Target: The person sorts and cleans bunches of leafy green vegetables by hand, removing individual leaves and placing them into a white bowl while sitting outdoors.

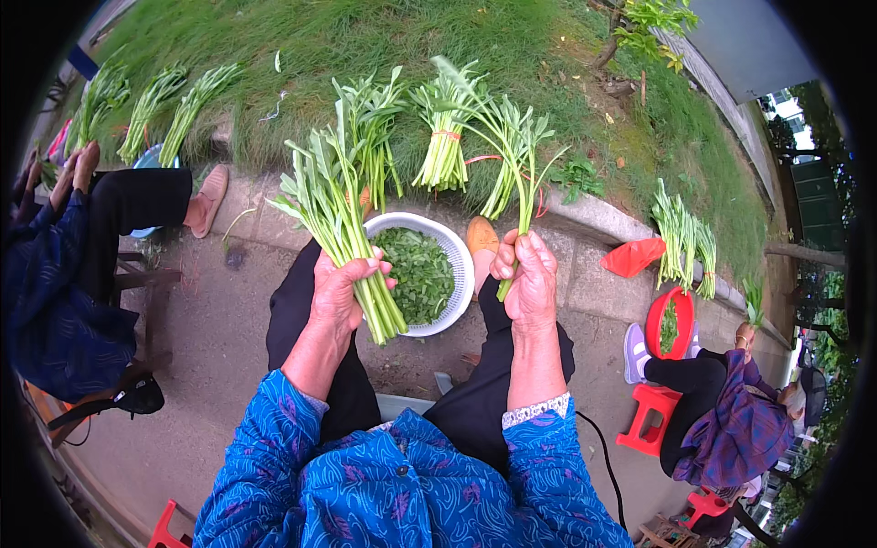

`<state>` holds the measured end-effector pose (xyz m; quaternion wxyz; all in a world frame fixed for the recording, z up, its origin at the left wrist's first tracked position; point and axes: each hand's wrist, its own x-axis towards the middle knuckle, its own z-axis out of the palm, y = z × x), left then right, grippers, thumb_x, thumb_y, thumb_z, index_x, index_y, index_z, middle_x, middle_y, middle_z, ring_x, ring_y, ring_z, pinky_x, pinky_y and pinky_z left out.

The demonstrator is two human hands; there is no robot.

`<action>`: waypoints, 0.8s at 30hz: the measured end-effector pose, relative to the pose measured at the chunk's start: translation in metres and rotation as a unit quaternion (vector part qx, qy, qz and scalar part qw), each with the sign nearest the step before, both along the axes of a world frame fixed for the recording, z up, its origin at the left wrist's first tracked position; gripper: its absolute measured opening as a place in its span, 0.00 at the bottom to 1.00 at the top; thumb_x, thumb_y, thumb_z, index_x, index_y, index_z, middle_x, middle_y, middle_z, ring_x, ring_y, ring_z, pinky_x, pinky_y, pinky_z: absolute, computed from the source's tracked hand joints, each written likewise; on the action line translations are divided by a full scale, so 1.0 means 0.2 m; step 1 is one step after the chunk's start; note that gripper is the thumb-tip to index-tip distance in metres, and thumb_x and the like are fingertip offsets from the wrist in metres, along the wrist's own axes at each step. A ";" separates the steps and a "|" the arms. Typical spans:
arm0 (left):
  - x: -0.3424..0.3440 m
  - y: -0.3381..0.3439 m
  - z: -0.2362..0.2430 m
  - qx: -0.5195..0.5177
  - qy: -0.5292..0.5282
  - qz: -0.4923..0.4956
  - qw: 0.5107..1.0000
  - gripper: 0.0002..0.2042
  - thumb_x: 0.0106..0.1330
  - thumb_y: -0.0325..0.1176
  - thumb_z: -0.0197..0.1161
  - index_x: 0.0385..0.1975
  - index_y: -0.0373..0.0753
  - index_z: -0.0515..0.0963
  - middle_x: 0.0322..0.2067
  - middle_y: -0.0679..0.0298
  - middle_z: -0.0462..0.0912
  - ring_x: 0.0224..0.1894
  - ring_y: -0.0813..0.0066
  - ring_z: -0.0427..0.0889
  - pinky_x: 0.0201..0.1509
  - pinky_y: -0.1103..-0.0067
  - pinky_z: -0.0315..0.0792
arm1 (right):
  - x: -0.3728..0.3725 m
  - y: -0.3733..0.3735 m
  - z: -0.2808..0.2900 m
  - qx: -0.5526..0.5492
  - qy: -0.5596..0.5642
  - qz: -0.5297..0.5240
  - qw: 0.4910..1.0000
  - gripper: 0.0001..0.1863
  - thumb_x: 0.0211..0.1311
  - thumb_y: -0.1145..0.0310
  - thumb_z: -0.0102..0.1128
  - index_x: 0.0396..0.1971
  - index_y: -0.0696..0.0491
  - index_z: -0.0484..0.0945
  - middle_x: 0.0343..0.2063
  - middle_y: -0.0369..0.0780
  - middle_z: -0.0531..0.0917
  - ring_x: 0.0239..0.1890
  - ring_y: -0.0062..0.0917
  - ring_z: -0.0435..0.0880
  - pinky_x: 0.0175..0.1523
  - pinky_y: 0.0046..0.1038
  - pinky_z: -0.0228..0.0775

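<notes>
My left hand (pixel 331 297) is closed round a thick bunch of leafy green vegetable stalks (pixel 340 215), leaves pointing up and away, cut ends hanging below the fist. In my right hand (pixel 528 272) a thin leafy stalk (pixel 526 203) is pinched between thumb and fingers, apart from the bunch. Between my knees stands a white plastic basket (pixel 464 281) filled with loose green leaves (pixel 416 274); the bunch overlaps its left side. Beyond it, on the grass edge, stands a bundle of the same greens (pixel 442 146) tied with a reddish band.
Beyond the stone kerb (pixel 585 215) grows grass (pixel 365 36). On the left a seated person (pixel 64 283) works by a blue basin (pixel 146 157). At right, another person (pixel 740 411) sits near a red stool (pixel 650 418), a red basin (pixel 670 321) and more bundles (pixel 676 239).
</notes>
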<state>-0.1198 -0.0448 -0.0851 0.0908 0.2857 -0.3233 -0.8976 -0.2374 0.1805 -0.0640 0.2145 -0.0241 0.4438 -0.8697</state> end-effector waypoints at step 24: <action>-0.08 0.00 0.03 0.008 -0.080 -0.035 0.996 0.18 0.50 0.22 0.60 0.43 0.30 0.69 0.34 0.57 0.78 0.32 0.68 0.82 0.36 0.67 0.83 | -1.15 0.15 -0.90 0.340 0.003 -0.141 0.930 0.08 0.61 0.71 0.63 0.38 0.56 0.84 0.25 0.29 0.79 0.20 0.11 0.69 0.24 0.16 0.62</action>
